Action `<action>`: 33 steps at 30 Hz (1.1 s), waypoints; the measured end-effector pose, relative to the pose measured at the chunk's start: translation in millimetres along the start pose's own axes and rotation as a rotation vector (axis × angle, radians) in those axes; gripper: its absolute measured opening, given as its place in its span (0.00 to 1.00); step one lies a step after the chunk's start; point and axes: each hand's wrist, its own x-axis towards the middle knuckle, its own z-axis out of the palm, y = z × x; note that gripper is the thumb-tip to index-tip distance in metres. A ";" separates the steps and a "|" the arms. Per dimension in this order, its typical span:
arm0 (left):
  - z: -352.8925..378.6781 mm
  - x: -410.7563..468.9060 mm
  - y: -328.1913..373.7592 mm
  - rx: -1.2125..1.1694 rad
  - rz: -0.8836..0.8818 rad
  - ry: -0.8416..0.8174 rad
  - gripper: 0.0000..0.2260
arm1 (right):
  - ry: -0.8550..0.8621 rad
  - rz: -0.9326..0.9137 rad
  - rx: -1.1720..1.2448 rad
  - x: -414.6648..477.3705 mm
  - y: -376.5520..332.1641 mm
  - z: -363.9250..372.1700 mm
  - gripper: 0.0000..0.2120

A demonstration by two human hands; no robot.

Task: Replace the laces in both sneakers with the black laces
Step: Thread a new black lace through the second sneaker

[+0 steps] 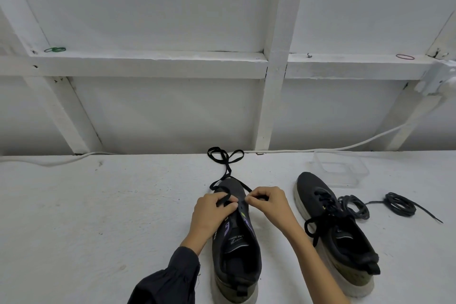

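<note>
Left hand point(212, 212): fingers curled, pinching lace point(226, 163) over sneaker point(237, 254) eyelets. Right hand point(269, 205): thumb and forefinger pinching lace's other strand, just beside left fingertips. Slack loops beyond fingers. Second sneaker point(318, 190), laced, right of right hand; loose coil point(394, 201) farther right.

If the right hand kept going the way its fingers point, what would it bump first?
Most likely the left hand. The right hand points its fingers leftward across the middle sneaker, and the left hand's fingers sit just across a small gap. Both pinch the black lace. Depth is hard to judge.
</note>
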 end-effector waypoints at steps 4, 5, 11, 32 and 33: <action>1.7 -0.8 -2.2 -0.088 -0.023 0.016 0.05 | -0.011 0.020 0.039 -0.4 -1.1 0.2 0.04; 2.4 -0.5 -2.9 -0.114 -0.026 0.020 0.05 | -0.012 0.017 0.049 -0.9 -2.0 0.2 0.04; 2.3 -0.4 -3.6 -0.193 -0.033 0.015 0.07 | 0.005 -0.051 -0.013 -1.5 -0.8 8.4 0.06; 8.9 -0.7 2.5 0.366 0.128 0.064 0.09 | -0.112 0.234 0.231 -2.3 -15.5 8.3 0.15; 8.6 0.1 0.6 0.363 0.143 0.051 0.09 | -0.127 0.239 0.206 -1.6 -18.0 7.8 0.17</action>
